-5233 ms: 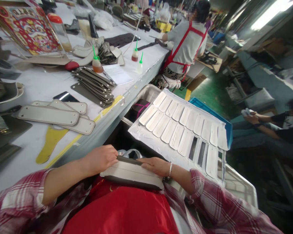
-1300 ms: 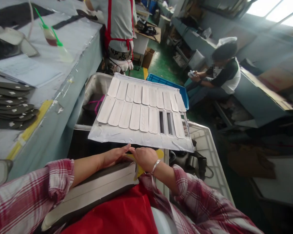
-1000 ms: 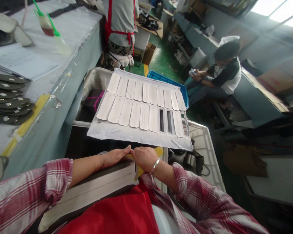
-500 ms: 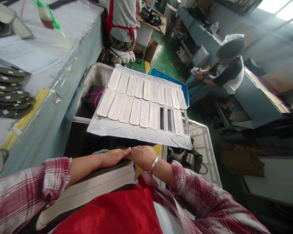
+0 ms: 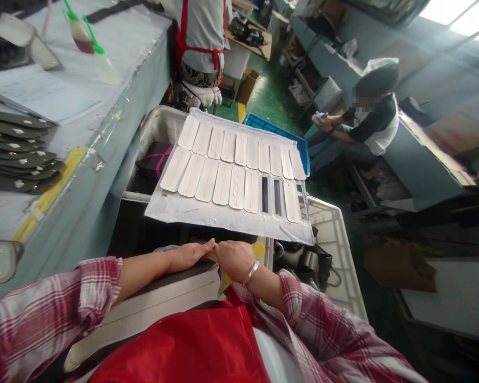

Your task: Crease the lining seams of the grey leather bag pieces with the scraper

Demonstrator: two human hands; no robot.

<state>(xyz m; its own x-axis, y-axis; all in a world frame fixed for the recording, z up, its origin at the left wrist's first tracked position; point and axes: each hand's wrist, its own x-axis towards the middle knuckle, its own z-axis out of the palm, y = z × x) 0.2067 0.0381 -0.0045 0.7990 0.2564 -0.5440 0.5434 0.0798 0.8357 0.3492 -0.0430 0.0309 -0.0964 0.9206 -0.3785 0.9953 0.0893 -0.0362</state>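
Note:
My right hand [image 5: 235, 259], with a silver bangle at the wrist, is closed around a yellow tool [image 5: 258, 249] whose end sticks out beyond the fist. My left hand [image 5: 189, 256] lies on the far edge of a long dark piece with a pale strip [image 5: 155, 306] across my lap; its fingertips touch the right hand, and its fingers are pressed together. What is under its fingers is hidden. Beyond both hands, a white-covered board [image 5: 223, 213] carries two rows of rounded pale pieces [image 5: 221, 183], with two dark slots near the right of the front row.
The board rests over white crates [image 5: 339, 234] holding dark items. At left, a table [image 5: 123, 101] bears stacked dark pieces [image 5: 16, 154], paper [image 5: 43, 93] and green-tipped bottles [image 5: 99, 56]. A blue crate [image 5: 299, 143] is behind the board. Two people are farther back.
The view has shifted slightly, so the table items appear a little farther right. Both hands hold nearly the same pose. A fingertip has appeared by the paper at the far left edge.

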